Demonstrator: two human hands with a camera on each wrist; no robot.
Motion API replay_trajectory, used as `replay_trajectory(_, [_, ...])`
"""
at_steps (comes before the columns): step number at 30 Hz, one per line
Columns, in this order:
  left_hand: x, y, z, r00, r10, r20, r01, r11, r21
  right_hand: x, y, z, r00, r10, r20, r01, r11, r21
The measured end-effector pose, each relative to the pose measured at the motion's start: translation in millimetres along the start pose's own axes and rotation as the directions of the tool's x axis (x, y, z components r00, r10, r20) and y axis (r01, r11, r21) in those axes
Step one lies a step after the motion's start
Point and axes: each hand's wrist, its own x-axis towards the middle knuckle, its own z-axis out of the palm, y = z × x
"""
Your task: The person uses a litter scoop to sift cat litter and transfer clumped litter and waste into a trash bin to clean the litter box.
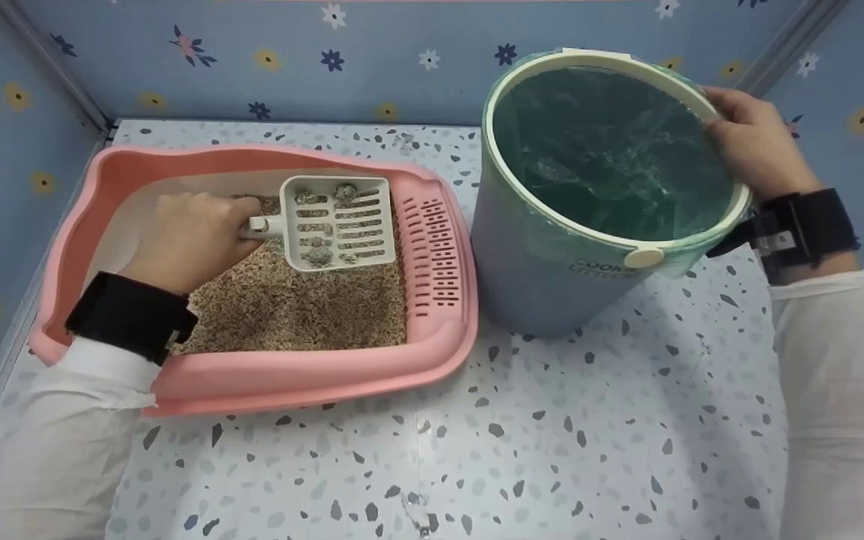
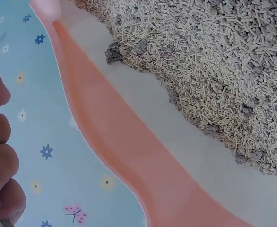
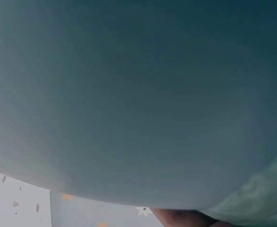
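Note:
My left hand (image 1: 184,236) grips the handle of a pale slotted litter scoop (image 1: 334,217), held over the litter. Several grey clumps (image 1: 319,256) lie in the scoop. Beneath it, brown pellet litter (image 1: 304,319) spreads inside a pink litter box (image 1: 282,375); more dark clumps dot the pellets in the left wrist view. My right hand (image 1: 766,142) holds the far right rim of a grey-blue bin (image 1: 537,277), thumb on the inner side. A green plastic liner (image 1: 589,157) covers the bin's inside and folds over its rim. In the right wrist view the bin's wall (image 3: 129,118) fills most of the picture.
Box and bin stand side by side on a white speckled surface (image 1: 462,450). Blue flowered panels (image 1: 402,60) enclose the back and both sides. The box's right end has a slotted ledge (image 1: 436,255) beside the bin.

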Motion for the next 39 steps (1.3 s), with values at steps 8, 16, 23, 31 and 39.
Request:
replay_trajectory(8, [4.3,6.2,-11.2,0.995,-0.052,0.084,0.056,0.998,-0.042,0,0,1.3,1.000,0.000,-0.010,0.000,0.999,-0.035])
replay_trajectory(16, [22.2,20.8,-44.9,0.981,-0.107,0.165,0.125,0.987,-0.105,0,-2,0.9,1.000,0.011,0.000,-0.011,1.000,-0.017])
replay_trajectory(23, [54.3,42.3,-72.6,0.983,-0.124,0.135,0.140,0.983,-0.115,1,-2,0.9,1.000,0.013,0.006,-0.013,1.000,0.007])
replay_trajectory(31, [91.6,76.8,-93.8,0.983,-0.160,0.093,0.167,0.984,-0.068,1,-1,2.0,1.000,-0.006,-0.001,0.006,1.000,-0.028])
replay_trajectory(39, [128.9,122.7,-93.5,0.971,-0.236,0.023,0.236,0.972,0.004,1,2,0.7,1.000,-0.008,-0.001,0.008,0.999,-0.039])
